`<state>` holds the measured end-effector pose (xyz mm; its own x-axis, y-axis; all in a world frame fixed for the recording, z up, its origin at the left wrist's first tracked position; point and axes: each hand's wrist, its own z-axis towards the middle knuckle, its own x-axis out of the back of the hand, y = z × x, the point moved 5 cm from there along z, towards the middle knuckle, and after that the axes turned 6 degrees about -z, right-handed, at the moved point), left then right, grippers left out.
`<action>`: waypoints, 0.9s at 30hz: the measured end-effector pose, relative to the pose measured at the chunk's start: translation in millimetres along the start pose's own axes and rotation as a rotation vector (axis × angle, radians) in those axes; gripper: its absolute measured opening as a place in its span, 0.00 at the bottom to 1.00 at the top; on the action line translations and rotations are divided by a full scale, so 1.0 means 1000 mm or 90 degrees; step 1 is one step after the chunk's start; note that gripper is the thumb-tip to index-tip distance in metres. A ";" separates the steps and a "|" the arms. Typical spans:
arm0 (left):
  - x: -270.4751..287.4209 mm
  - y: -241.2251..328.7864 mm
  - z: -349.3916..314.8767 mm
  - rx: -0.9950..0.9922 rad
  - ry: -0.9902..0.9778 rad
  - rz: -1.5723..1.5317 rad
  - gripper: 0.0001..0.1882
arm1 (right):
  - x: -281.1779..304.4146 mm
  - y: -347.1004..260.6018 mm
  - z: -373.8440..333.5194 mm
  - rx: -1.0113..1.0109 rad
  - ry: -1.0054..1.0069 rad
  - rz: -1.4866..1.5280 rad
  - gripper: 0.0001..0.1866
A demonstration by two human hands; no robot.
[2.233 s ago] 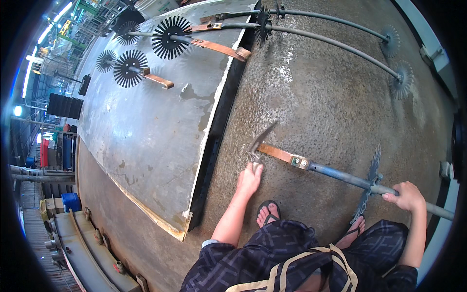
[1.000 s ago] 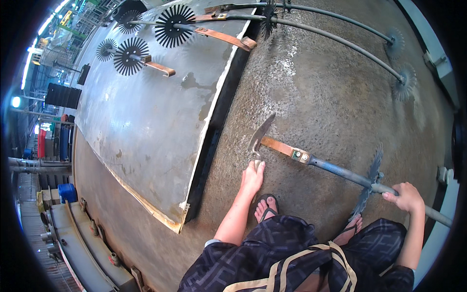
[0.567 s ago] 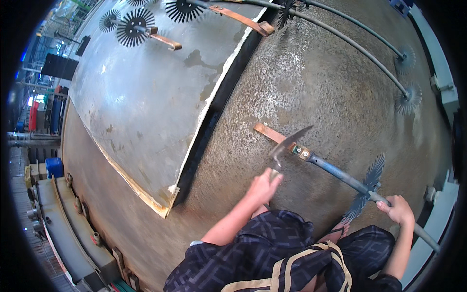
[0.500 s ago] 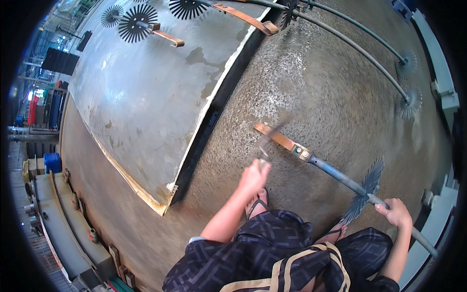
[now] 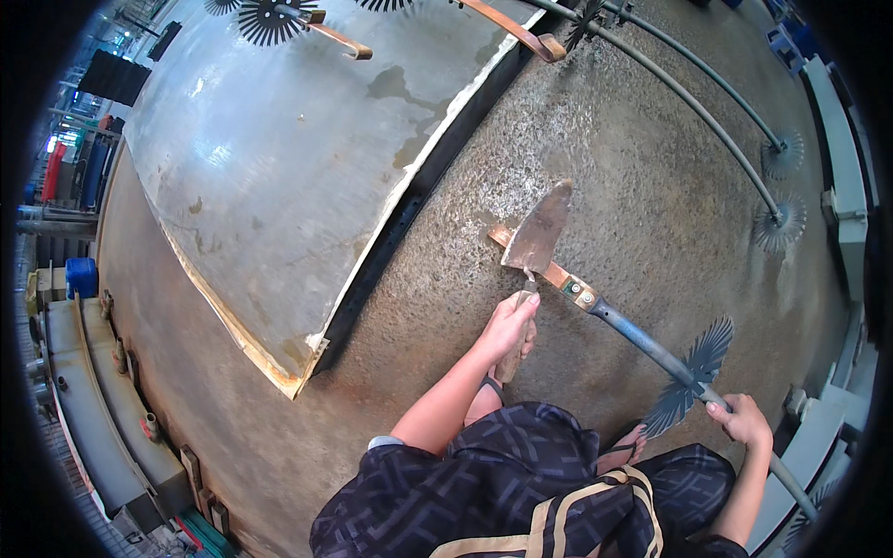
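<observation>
My left hand [image 5: 508, 327] is closed round the wooden handle of a trowel [image 5: 541, 231]. The trowel's worn, pointed metal blade lies across a copper bar [image 5: 560, 277] as seen from above; whether they touch I cannot tell. That bar is bolted to the end of a long metal rod [image 5: 642, 341]. Lower right, my right hand [image 5: 744, 420] grips the rod just behind a dark slotted disc [image 5: 690, 376] fixed on it. The disc stands nearly edge-on beside my foot, its rim split into narrow fins.
A large grey sheet-covered platform [image 5: 279, 186] with a pale edge fills the upper left. Similar rods with slotted discs [image 5: 270, 20] and copper hooks [image 5: 512, 30] rest there. More rods [image 5: 688, 116] reach across the wet, rough floor. A metal tank [image 5: 112, 409] stands far left, a pale frame [image 5: 842, 158] at right.
The trowel blade has swung from edge-on to broad side showing over the copper bar. The view has shifted a little; my right hand keeps its grip on the rod.
</observation>
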<state>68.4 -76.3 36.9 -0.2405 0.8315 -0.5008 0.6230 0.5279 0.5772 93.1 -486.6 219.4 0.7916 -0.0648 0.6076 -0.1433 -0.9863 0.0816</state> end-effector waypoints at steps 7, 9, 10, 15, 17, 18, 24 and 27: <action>-0.019 -0.012 0.002 -0.005 -0.008 -0.014 0.15 | -0.007 0.006 0.006 -0.014 -0.048 0.052 0.32; -0.005 -0.013 0.014 -0.052 0.048 -0.054 0.15 | -0.007 0.005 0.005 -0.019 -0.060 0.065 0.32; 0.010 -0.013 0.024 -0.073 0.120 -0.128 0.15 | -0.004 -0.001 0.003 -0.024 -0.069 0.073 0.32; -0.018 -0.020 0.004 -0.059 -0.038 0.029 0.16 | -0.011 0.008 0.005 0.000 -0.067 0.104 0.32; 0.000 -0.012 0.019 -0.089 0.058 -0.073 0.16 | -0.012 0.008 0.006 0.001 -0.068 0.104 0.32; 0.008 -0.007 0.022 -0.104 0.106 -0.123 0.15 | -0.011 0.007 0.005 0.000 -0.068 0.099 0.32; -0.010 -0.014 0.004 -0.077 0.017 0.025 0.15 | -0.008 0.004 0.005 0.012 -0.056 0.092 0.32; 0.004 -0.010 0.022 -0.100 0.121 -0.120 0.16 | -0.005 0.001 0.005 0.001 -0.050 0.090 0.32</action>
<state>77.4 -81.6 15.4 -0.4858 0.7256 -0.4874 0.4343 0.6843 0.5858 91.9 -488.5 213.2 0.8076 -0.2150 0.5491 -0.2562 -0.9666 -0.0016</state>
